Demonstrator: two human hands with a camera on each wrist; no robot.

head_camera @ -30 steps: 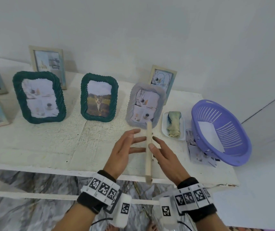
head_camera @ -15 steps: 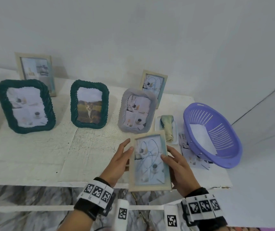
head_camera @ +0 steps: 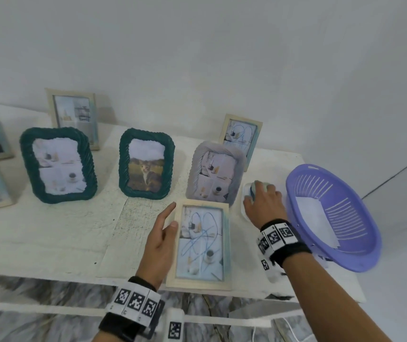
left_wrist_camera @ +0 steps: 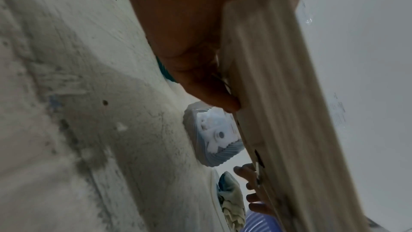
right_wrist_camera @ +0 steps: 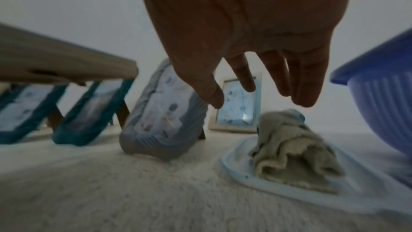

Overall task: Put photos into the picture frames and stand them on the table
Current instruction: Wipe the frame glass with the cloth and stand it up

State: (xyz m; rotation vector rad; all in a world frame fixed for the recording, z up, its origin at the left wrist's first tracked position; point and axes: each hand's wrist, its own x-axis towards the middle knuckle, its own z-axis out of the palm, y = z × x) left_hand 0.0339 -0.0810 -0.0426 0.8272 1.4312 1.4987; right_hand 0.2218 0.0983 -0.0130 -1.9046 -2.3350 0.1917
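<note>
A pale wooden frame (head_camera: 202, 245) with a scribbled photo in it hangs face-up over the front edge of the table (head_camera: 49, 230). My left hand (head_camera: 163, 238) holds it alone by its left edge, thumb on the front and index finger straight. In the left wrist view the thumb (left_wrist_camera: 200, 59) presses on the frame's rim (left_wrist_camera: 278, 94). My right hand (head_camera: 264, 201) is off the frame, fingers spread and hanging (right_wrist_camera: 256, 33) just above a folded beige cloth (right_wrist_camera: 294, 147) on a small white tray (right_wrist_camera: 236, 165). It holds nothing.
Filled frames stand on the table: two green ones (head_camera: 58, 164) (head_camera: 147, 164), a grey one (head_camera: 214, 176) and a small wooden one (head_camera: 241, 137) behind it. More stand at far left. A purple basket (head_camera: 333, 218) with paper inside sits at the right edge.
The wooden frame turned from edge-on to face-up. My right hand let go of it and moved right to above the cloth; the left hand now holds it alone.
</note>
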